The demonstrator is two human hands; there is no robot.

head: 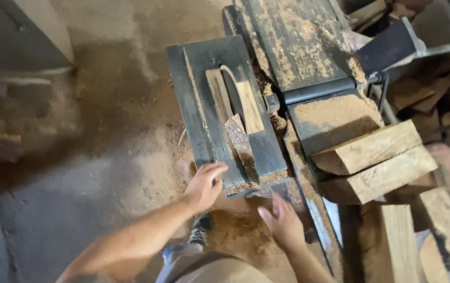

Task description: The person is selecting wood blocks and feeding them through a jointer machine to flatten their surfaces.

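Note:
My left hand (204, 184) rests with fingers spread on the near left edge of a dark metal saw table (196, 94). My right hand (281, 221) hovers open just below the table's near right corner, holding nothing. On the table lie a rough bark-edged wood piece (242, 145), a pale wood strip (249, 106) and a thinner strip (218, 97), beside a curved saw blade (230, 86) rising from its slot.
A sawdust-covered planer bed (298, 47) runs to the right of the saw table. Thick sawn wood blocks (377, 160) are stacked at right, with more timber (398, 241) below them. Sawdust covers the concrete floor (104, 141). My shoe (201, 228) stands under the table.

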